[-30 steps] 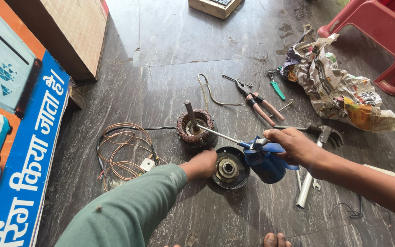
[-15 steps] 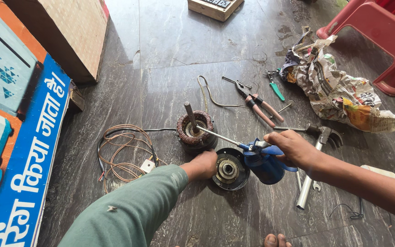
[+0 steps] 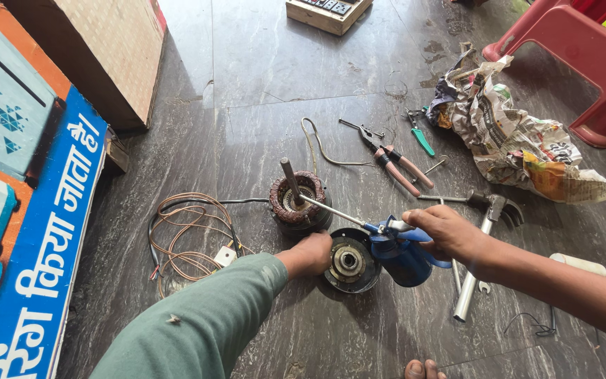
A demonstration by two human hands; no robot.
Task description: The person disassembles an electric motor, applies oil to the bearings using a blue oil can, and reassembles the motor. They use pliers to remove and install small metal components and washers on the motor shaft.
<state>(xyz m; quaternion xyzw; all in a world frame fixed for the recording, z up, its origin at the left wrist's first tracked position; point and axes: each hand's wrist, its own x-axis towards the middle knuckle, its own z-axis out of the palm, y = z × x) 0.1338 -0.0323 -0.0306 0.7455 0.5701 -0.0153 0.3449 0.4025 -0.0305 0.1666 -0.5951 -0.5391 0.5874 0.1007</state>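
Observation:
My right hand [image 3: 445, 233] grips a blue oil can [image 3: 401, 254], thumb near its top. The can's long thin metal spout [image 3: 331, 210] reaches left to the centre of a round motor stator with copper windings [image 3: 299, 202], which has an upright shaft [image 3: 290, 180]. My left hand [image 3: 311, 253], in a grey-green sleeve, rests closed on the left edge of a dark round motor cover with a bearing [image 3: 350, 262], which lies on the grey tiled floor just in front of the stator.
Loose copper wire coils [image 3: 189, 234] lie left of the stator. Pink-handled pliers [image 3: 396, 164], a green-handled tool [image 3: 421, 139], a hammer [image 3: 482, 244], crumpled newspaper [image 3: 517, 139], a red plastic stool [image 3: 578, 57], a cardboard box [image 3: 110, 49] and a blue signboard [image 3: 43, 238] surround the spot.

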